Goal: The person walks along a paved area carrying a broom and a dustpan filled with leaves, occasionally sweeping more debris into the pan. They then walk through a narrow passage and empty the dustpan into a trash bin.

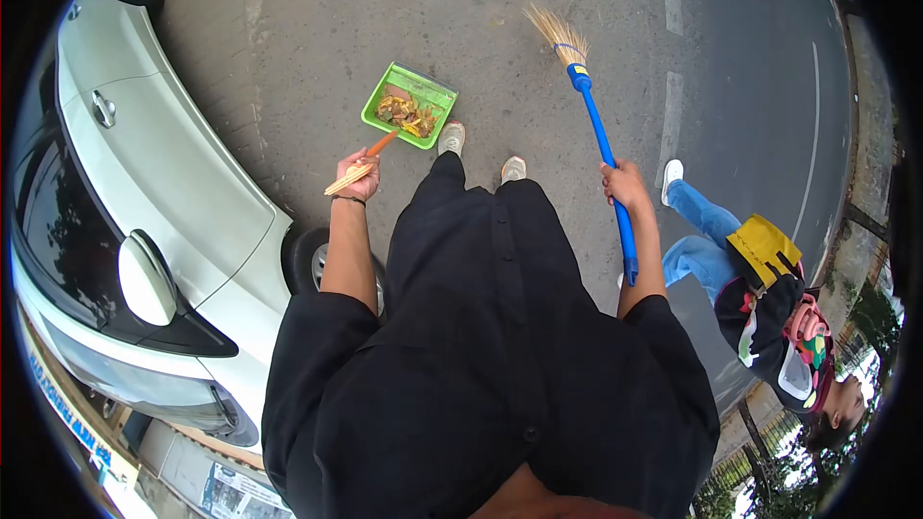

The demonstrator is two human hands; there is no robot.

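Note:
My left hand [358, 176] is closed round the handle of a green dustpan [373, 113], an orange-brown stick with a pale ridged end. Dry brown and yellow leaves [406, 111] lie heaped in the pan, which is just beyond my left shoe. In my right hand [627, 185] is a broom [598, 118], gripped by its blue handle. Its straw bristles [558, 29] fan out toward the upper middle of the view, and the handle's lower end runs along my forearm.
A pale car [183, 154] stands close on my left, its front wheel [312, 258] near my left forearm. To my right, a person [760, 298] with a yellow bag [764, 248] walks along the road [760, 86]. Worn white lane marks [671, 115] run along the asphalt.

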